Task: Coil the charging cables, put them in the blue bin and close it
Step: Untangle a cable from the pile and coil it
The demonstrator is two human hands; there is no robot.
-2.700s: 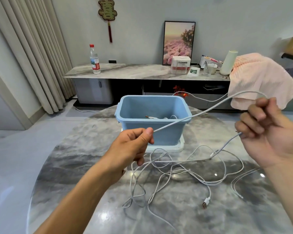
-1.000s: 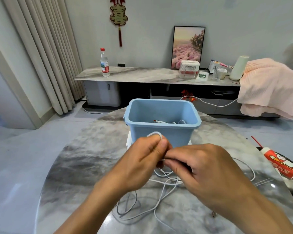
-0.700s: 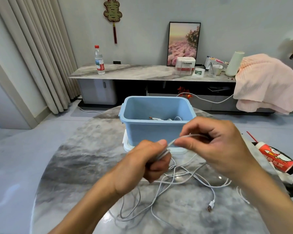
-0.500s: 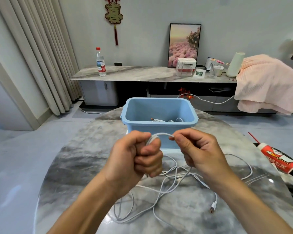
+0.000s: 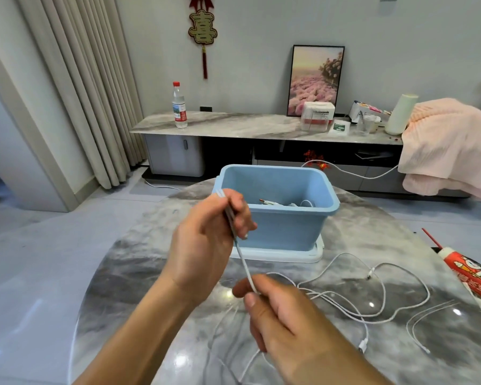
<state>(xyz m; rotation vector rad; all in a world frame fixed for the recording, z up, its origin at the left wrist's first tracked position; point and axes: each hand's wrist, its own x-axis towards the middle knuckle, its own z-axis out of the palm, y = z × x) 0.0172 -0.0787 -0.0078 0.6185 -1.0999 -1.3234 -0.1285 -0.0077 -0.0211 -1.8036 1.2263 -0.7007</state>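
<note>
Centrally, the left hand (image 5: 206, 240) grips folded white cable (image 5: 240, 257); lower down, the right hand (image 5: 286, 318) pinches the same strand. Behind stands the open blue bin (image 5: 278, 226), more cable inside. A white box (image 5: 317, 116) at upper right reads "Panasonic", somewhat blurred.

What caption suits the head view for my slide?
Left hand and right hand stretch a white cable before the open blue bin.
</note>
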